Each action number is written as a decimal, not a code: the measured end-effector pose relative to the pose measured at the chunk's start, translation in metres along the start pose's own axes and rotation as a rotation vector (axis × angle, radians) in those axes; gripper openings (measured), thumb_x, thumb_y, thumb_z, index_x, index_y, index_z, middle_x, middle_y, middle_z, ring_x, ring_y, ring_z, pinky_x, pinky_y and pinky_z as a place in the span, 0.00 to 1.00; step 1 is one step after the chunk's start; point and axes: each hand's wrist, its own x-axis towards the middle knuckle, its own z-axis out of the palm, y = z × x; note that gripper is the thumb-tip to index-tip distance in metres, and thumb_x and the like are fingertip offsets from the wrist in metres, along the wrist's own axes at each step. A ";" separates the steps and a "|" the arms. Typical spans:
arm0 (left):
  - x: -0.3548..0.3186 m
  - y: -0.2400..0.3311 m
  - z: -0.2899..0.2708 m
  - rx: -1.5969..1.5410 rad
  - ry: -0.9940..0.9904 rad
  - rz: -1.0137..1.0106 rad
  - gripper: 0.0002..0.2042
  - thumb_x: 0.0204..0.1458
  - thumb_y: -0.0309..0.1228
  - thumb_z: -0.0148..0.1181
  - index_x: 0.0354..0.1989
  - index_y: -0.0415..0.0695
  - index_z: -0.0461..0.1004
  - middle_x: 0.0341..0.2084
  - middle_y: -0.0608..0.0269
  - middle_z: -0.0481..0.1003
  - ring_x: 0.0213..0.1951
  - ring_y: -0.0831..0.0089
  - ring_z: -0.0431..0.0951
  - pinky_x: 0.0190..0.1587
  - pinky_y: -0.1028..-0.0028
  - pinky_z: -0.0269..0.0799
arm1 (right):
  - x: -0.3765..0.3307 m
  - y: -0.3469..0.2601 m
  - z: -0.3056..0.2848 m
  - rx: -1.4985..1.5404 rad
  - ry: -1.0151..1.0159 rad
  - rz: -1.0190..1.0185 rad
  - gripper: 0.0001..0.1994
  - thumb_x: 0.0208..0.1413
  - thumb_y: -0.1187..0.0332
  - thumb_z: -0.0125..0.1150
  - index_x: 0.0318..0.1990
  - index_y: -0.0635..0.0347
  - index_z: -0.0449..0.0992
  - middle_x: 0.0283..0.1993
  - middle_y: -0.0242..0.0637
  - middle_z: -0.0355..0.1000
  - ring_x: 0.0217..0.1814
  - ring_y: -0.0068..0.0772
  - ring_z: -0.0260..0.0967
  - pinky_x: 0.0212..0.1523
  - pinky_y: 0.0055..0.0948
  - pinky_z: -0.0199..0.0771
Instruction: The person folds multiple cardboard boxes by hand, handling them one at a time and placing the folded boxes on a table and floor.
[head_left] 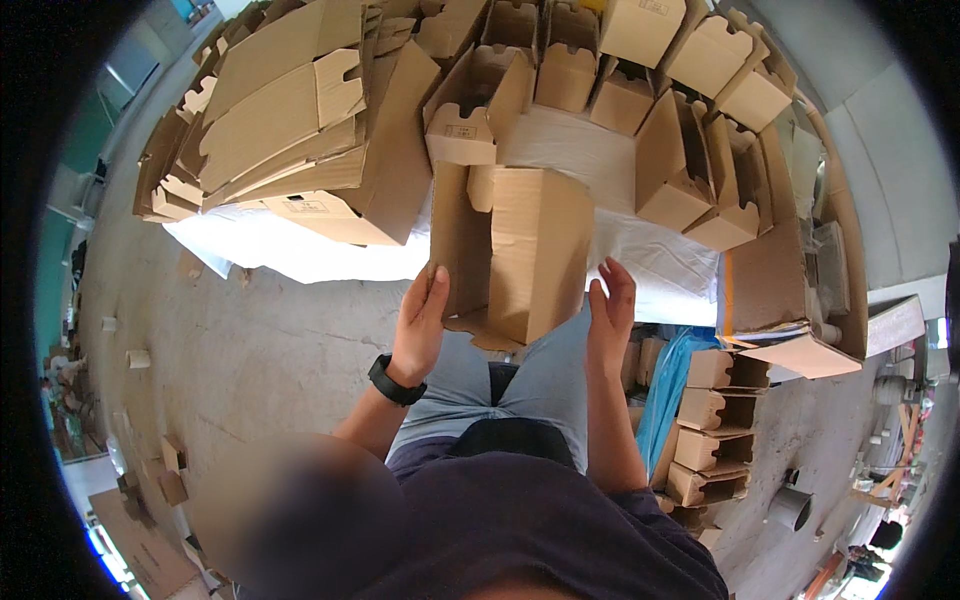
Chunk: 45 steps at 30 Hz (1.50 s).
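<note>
1. One white-covered table (545, 142) spans the upper part of the frame.
2. One pile of folded cardboard (270, 110) fills the upper left; its layers overlap too closely to count.
3. One large carton (765, 285) stands at the right of the frame, with items inside.
4. At least nine open boxes (566, 82) stand from upper centre to upper right, the rear ones partly hidden.
5. At least four boxes form a stack (702, 412) at lower right, beside one strip of blue plastic (662, 395).
6. One held box (540, 255) is at the centre of the frame, open, its long axis running roughly top to bottom. It lies between the two hands, its lower end nearer them.
7. The left hand (418, 335) is nearer, its fingers gripping the box's left wall near the lower corner.
8. The right hand (608, 318) is just beside the right wall, fingers parted and gripping nothing; I cannot tell whether a fingertip touches.
9. One dark wristband (397, 380) circles the left wrist.
</note>
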 end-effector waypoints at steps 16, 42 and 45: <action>0.033 0.074 0.017 0.788 -0.312 0.419 0.16 0.59 0.29 0.47 0.54 0.38 0.66 0.31 0.45 0.74 0.32 0.65 0.75 0.37 0.72 0.69 | 0.004 -0.075 0.028 -0.429 -0.189 -0.420 0.36 0.46 0.77 0.61 0.64 0.55 0.53 0.68 0.45 0.45 0.70 0.42 0.44 0.64 0.43 0.53; 0.036 -0.004 0.002 0.025 -0.026 0.592 0.36 0.53 0.51 0.52 0.65 0.45 0.47 0.63 0.52 0.52 0.65 0.58 0.51 0.64 0.55 0.48 | 0.011 -0.044 0.014 -0.275 -0.068 -0.296 0.28 0.43 0.77 0.65 0.56 0.59 0.64 0.60 0.46 0.60 0.64 0.43 0.56 0.62 0.37 0.56; 0.011 -0.018 -0.001 0.203 -0.155 0.602 0.49 0.42 0.50 0.65 0.65 0.45 0.38 0.65 0.48 0.43 0.67 0.55 0.44 0.66 0.58 0.40 | 0.011 -0.045 0.014 -0.324 -0.064 -0.286 0.28 0.43 0.77 0.65 0.55 0.59 0.65 0.60 0.47 0.60 0.64 0.43 0.56 0.62 0.36 0.56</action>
